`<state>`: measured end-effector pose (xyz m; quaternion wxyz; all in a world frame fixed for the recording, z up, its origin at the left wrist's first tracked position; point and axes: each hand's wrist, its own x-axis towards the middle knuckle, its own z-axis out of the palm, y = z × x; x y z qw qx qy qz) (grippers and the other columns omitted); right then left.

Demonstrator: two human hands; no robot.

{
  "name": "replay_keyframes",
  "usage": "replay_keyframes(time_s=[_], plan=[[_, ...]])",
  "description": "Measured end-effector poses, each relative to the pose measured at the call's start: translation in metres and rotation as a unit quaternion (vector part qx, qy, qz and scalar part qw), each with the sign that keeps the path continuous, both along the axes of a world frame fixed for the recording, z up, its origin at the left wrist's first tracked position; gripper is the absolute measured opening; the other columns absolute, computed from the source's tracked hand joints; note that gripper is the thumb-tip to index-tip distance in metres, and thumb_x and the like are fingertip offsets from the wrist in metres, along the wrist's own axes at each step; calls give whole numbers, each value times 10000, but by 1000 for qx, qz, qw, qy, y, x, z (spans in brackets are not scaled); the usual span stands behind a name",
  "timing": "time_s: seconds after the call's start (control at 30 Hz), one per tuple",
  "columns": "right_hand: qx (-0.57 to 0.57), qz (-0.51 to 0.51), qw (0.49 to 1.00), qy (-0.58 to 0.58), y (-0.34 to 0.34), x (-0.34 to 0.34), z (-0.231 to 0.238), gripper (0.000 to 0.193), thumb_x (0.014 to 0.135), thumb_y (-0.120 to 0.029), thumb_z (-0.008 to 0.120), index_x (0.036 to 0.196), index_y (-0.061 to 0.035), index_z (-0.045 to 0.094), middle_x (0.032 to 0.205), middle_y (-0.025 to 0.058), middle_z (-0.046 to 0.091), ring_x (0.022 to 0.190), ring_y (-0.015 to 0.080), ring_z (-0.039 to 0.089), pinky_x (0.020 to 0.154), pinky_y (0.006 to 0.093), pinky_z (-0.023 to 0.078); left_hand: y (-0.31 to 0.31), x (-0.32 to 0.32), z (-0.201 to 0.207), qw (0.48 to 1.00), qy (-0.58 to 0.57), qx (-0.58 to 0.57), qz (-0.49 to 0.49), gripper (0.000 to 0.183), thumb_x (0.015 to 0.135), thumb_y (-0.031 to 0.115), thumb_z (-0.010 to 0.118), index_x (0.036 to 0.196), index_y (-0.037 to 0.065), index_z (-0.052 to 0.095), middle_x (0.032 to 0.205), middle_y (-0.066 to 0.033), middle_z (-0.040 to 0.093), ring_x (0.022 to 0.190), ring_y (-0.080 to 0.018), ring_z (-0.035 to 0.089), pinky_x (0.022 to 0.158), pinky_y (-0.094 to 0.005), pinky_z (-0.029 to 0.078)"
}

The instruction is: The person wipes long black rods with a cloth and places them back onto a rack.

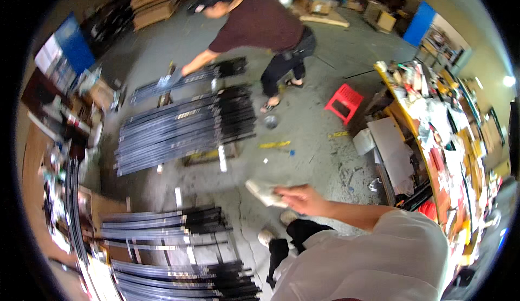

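My right hand (303,198) grips a folded cloth (264,191); left hand unseen. Blurred view: I might trip on the black rods (179,236).

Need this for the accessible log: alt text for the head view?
Seen from above in a workshop, the person's right hand holds a pale folded cloth over a concrete floor. Ahead, a co-worker bends over bundles of long black metal strips; a red stool and cluttered yellow bench stand right.
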<state>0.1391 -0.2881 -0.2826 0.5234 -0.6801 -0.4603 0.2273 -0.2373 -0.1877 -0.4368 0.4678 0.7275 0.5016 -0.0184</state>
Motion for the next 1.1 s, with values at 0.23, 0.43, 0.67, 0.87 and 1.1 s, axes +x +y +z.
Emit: replay_keyframes(time_s=[0.23,0.43,0.67,0.87,1.1], plan=[[-32,45,995,88,6,21,8,353,899,-120,515,1251,-155,524,862,49,645,564,75,503,561,238,452,41,45,26,996,-32,47,76,192,689,199,611,797,50,554,761,-141,585,721,-296,590,615,-434,459],[-80,108,959,250,24,16,8,342,931,-107,458,1261,-170,522,625,-36,488,489,28,393,436,180,351,-2,-23,41,984,-23,23,174,211,712,218,600,820,45,549,784,-147,590,737,-298,593,627,-435,459],[-97,73,953,279,6,26,-4,339,929,-93,453,1263,-110,509,581,-28,449,442,33,359,394,192,323,-71,-61,52,971,31,-17,238,235,738,241,587,848,39,543,810,-153,596,757,-301,596,642,-437,459],[-85,93,956,265,-1,27,-9,355,933,-76,429,1285,-40,457,567,14,467,408,60,379,376,221,345,-126,-79,48,952,62,-59,294,256,760,261,576,871,33,537,833,-159,601,774,-303,599,654,-438,459],[-65,71,962,254,-11,23,-13,329,917,-69,460,1240,-36,514,658,10,521,423,39,365,375,196,325,-192,-108,26,937,100,-135,306,282,787,284,564,898,27,531,859,-165,607,793,-306,602,668,-439,459]])
